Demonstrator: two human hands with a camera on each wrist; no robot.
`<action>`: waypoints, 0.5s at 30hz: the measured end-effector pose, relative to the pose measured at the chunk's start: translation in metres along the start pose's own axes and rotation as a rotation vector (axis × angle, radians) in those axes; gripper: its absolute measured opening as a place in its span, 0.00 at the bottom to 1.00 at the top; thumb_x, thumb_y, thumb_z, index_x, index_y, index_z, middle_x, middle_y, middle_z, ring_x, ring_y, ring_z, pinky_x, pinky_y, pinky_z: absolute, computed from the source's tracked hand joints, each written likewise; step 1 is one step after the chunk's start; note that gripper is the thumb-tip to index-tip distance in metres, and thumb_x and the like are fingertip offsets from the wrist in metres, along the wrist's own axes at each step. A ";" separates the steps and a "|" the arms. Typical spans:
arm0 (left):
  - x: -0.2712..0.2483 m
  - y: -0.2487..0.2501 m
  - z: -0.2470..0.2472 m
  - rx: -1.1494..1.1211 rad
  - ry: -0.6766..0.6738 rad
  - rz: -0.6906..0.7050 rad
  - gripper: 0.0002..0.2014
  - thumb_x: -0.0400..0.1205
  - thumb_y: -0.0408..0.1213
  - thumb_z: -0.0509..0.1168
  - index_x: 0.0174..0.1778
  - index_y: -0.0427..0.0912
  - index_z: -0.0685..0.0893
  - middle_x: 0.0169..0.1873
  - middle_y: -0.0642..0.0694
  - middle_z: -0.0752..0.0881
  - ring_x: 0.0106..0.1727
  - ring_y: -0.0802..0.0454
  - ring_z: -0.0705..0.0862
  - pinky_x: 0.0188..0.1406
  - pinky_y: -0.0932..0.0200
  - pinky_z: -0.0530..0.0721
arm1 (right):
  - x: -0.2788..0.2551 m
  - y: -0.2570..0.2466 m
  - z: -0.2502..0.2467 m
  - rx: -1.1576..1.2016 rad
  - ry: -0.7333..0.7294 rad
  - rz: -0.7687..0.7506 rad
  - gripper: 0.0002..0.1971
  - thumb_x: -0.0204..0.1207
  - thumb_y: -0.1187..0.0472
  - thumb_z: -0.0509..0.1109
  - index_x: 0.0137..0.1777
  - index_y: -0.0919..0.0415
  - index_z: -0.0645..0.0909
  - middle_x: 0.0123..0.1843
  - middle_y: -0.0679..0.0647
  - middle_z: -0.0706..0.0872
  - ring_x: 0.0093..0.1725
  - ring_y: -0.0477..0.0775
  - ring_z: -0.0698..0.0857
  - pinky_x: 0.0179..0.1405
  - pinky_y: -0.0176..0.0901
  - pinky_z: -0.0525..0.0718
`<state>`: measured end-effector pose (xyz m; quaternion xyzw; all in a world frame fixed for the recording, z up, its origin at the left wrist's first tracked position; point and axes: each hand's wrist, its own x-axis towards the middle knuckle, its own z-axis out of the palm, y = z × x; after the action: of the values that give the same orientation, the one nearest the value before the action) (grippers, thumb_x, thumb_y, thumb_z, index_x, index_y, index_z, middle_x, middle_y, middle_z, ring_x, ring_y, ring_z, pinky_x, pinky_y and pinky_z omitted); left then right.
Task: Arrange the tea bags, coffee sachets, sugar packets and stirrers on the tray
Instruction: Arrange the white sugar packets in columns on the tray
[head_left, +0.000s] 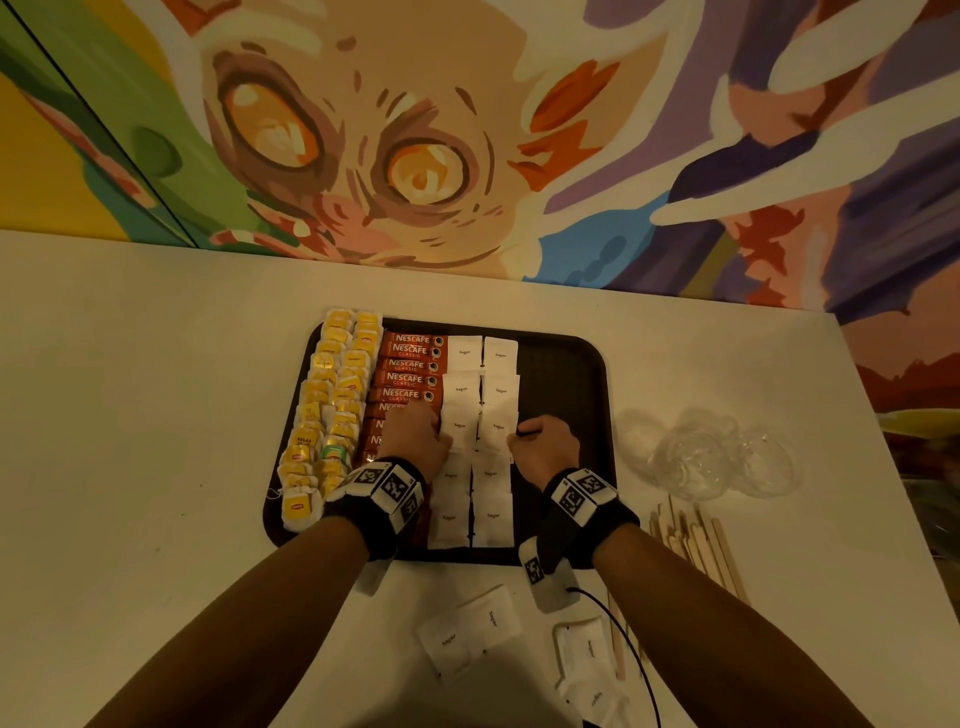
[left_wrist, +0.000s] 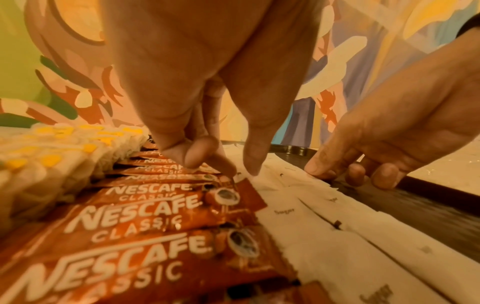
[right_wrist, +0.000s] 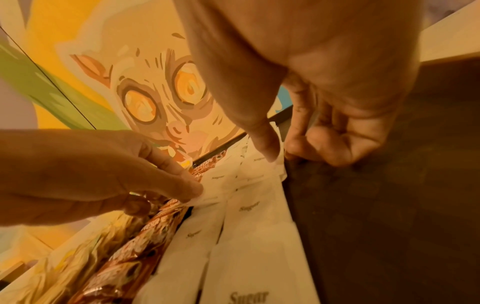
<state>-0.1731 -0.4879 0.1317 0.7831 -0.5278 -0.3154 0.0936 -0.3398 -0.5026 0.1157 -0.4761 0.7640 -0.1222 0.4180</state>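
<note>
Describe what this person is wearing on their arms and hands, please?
Both forearms are bare, with no sleeves or gloves. The left hand and right hand each have a black wrist strap carrying white blocks printed with black square code markers. A thin dark cable trails from the right one.

Desk (head_left: 156, 415): I see a pale top, against the mural wall.
Tray (head_left: 566, 364): dark, central.
Loose sugar packets (head_left: 467, 631): near edge.
Stirrers (head_left: 696, 545): right of tray.
Clear glasses (head_left: 701, 457): beyond stirrers.

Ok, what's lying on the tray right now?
On the tray: tea bags along the left edge, coffee sachets beside them, then two columns of sugar packets. Its right strip is bare. The left hand covers some sachets.
</note>
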 end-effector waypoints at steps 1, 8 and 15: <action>-0.001 0.000 -0.001 -0.003 -0.002 0.004 0.13 0.80 0.40 0.70 0.55 0.37 0.81 0.54 0.42 0.83 0.56 0.47 0.81 0.54 0.59 0.77 | -0.001 0.001 -0.001 0.003 0.001 -0.008 0.14 0.78 0.59 0.73 0.63 0.59 0.81 0.59 0.56 0.86 0.55 0.54 0.87 0.43 0.36 0.83; -0.026 -0.001 -0.005 -0.081 0.006 0.137 0.12 0.79 0.40 0.71 0.57 0.43 0.81 0.48 0.48 0.86 0.51 0.52 0.84 0.56 0.57 0.81 | -0.025 0.012 -0.015 0.043 -0.043 -0.122 0.09 0.79 0.60 0.73 0.58 0.57 0.84 0.53 0.51 0.87 0.49 0.45 0.84 0.45 0.33 0.83; -0.073 -0.007 -0.001 -0.009 -0.076 0.337 0.08 0.78 0.39 0.72 0.51 0.43 0.85 0.43 0.49 0.88 0.39 0.57 0.82 0.45 0.62 0.81 | -0.069 0.039 -0.034 0.003 -0.151 -0.205 0.06 0.79 0.60 0.73 0.54 0.55 0.84 0.44 0.44 0.85 0.43 0.38 0.83 0.37 0.26 0.75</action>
<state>-0.1854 -0.4209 0.1577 0.6705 -0.6535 -0.3268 0.1287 -0.3762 -0.4318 0.1500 -0.5587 0.6775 -0.1293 0.4605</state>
